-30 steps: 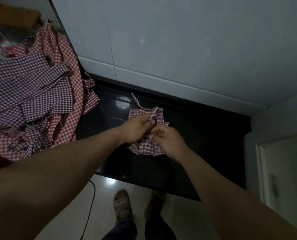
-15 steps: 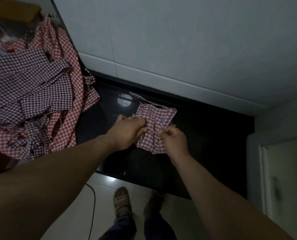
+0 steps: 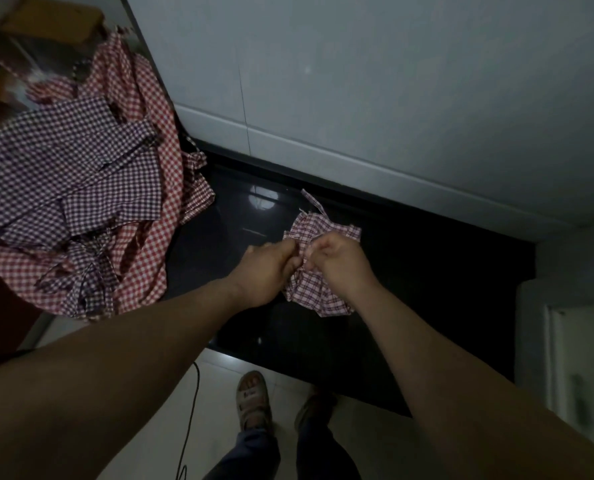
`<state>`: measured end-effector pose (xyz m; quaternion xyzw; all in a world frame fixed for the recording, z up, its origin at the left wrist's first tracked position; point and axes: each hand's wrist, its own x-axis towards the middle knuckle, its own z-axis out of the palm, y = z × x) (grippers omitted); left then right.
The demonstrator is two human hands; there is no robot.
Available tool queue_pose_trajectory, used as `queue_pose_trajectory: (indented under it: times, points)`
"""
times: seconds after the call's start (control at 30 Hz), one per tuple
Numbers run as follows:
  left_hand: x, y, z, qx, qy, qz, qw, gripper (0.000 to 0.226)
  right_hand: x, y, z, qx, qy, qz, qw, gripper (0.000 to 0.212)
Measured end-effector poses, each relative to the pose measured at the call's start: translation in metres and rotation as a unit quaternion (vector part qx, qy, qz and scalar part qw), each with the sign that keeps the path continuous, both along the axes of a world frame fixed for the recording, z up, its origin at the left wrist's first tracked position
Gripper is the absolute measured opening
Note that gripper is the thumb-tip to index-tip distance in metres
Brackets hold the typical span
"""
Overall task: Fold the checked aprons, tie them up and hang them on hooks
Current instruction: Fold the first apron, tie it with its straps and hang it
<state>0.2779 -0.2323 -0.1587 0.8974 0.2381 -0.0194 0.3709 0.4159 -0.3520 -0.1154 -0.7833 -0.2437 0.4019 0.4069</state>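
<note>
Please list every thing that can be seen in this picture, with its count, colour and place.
wall: one, white tiles, at the back
counter: one, glossy black, along the wall
folded apron: one, reddish checked, middle of the counter
strap: one, same check, sticking out behind the folded apron
loose aprons: a heap, number unclear, red and purple checked, counter's left end
box: one, brown, top left corner
floor: one, pale tiles, below the counter
cable: one, dark, on the floor
sandals: two, greyish, on the floor
left hand: one, grips the folded apron
right hand: one, grips the folded apron
</note>
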Motion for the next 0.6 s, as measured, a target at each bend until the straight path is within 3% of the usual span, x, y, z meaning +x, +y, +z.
queue_pose_trajectory:
  times: [0.03,0.1,0.17,0.23,0.43,0.5,0.6]
  points:
    - [0.0,0.003,0.007,-0.099,-0.014,0.062,0.993,0.021,0.0,0.002,-0.001,-0.02,-0.041,0.036,0.998,0.012]
    - [0.008,0.014,0.028,-0.27,-0.061,0.204,0.939,0.026,-0.001,0.003,-0.003,-0.049,-0.116,0.108,0.986,0.017]
    - [0.025,0.026,0.05,-0.379,-0.1,0.294,0.872,0.026,-0.004,0.0,-0.003,-0.053,-0.137,0.143,0.979,0.018]
    - [0.046,0.029,0.07,-0.432,-0.112,0.308,0.84,0.022,-0.005,-0.004,-0.004,-0.049,-0.133,0.157,0.977,0.019]
    - [0.064,0.001,0.07,-0.474,-0.089,0.206,0.852,0.023,-0.007,-0.015,-0.012,-0.027,-0.07,0.131,0.988,0.021]
    - [0.057,-0.003,0.068,-0.4,-0.073,0.105,0.908,0.013,-0.008,-0.017,-0.011,-0.013,-0.037,0.098,0.994,0.013]
    - [0.034,-0.008,0.062,-0.213,-0.016,-0.015,0.977,0.049,-0.007,-0.02,-0.009,0.009,0.009,0.073,0.997,0.03]
